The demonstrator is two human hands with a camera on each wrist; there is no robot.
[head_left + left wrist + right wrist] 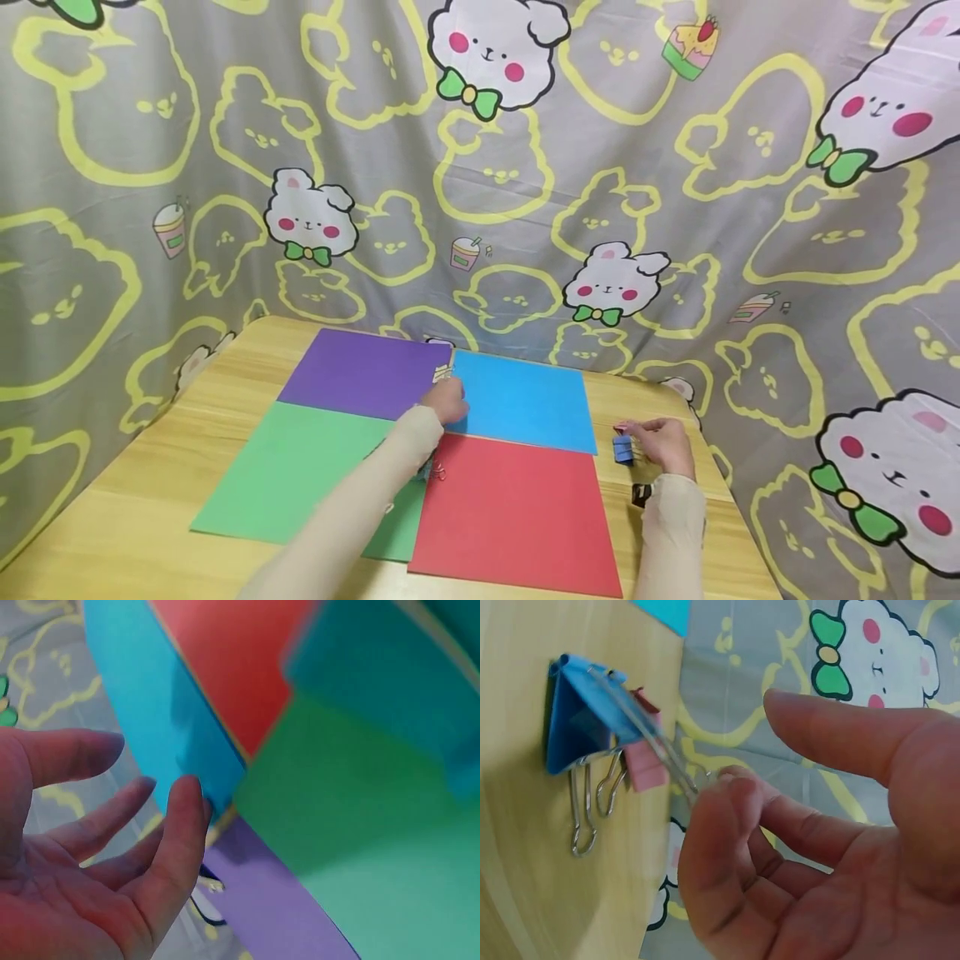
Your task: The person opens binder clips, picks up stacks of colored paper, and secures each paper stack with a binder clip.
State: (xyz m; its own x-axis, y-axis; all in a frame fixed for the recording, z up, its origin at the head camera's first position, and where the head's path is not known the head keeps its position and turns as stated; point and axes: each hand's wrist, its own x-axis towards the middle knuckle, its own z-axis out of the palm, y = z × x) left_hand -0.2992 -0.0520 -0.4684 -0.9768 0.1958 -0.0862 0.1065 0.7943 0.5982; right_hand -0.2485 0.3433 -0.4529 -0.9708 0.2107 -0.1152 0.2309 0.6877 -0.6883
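Observation:
My left hand hovers over the border of a purple sheet and a blue sheet. In the left wrist view, its fingers are loosely bent, thumb apart, holding nothing. Just beyond it in the head view is a small pale-yellow clip. My right hand is at a blue binder clip and a pink binder clip. In the right wrist view its index fingertip meets or overlaps the blue clip's wire handle; the thumb stays apart.
A green sheet and a red sheet lie nearer on the wooden table. Under the left forearm shows a teal clip with wire handles. A black clip lies by the right wrist. A patterned curtain hangs behind.

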